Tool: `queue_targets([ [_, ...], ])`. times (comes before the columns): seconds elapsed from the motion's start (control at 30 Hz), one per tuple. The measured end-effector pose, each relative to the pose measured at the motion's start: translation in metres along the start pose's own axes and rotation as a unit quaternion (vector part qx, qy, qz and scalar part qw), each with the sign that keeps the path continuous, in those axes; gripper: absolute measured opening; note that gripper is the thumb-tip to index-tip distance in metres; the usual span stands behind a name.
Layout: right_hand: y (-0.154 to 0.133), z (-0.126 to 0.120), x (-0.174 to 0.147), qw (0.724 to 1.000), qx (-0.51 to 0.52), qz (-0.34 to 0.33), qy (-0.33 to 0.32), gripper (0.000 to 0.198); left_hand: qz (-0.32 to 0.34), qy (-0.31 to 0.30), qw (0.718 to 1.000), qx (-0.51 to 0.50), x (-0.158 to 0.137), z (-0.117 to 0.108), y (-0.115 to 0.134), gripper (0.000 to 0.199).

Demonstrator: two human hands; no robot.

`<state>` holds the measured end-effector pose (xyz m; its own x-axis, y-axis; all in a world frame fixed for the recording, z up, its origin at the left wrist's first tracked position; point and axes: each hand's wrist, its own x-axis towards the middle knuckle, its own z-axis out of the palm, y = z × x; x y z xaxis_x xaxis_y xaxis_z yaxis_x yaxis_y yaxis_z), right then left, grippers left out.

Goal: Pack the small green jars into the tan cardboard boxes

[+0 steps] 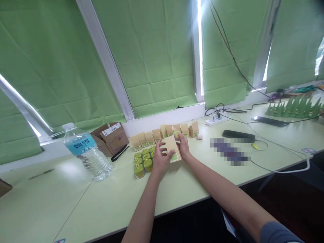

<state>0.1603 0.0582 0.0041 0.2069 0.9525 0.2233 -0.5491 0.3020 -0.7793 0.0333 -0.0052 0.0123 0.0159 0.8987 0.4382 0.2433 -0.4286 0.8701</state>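
Note:
A tan paper box with a green label window is in front of me, tilted. My left hand is closed round its left side, thumb across the front. At the box's upper right edge, the fingers of my right hand are closed on a small green-lidded jar, largely hidden behind the box. Several more green-lidded jars with loops on their lids stand grouped beside my left hand. Behind them, several tan paper boxes stand in a row along the wall.
A large water bottle, an open cardboard box and a black strap are to the left. On the right are a power strip, a black device, cables, a phone and green spiky pieces.

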Motion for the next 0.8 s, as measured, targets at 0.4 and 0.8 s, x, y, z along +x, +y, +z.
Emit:
queue_targets([
  [0.4,-0.015,0.005,-0.004,0.999,0.029,-0.009,0.009,0.040,-0.024,-0.059,0.995,-0.076,0.000,0.001,0.004,0.050],
  [0.8,-0.029,-0.005,0.009,0.999,0.029,-0.019,-0.006,0.038,0.234,-0.029,0.957,0.171,-0.002,-0.003,-0.001,0.036],
])
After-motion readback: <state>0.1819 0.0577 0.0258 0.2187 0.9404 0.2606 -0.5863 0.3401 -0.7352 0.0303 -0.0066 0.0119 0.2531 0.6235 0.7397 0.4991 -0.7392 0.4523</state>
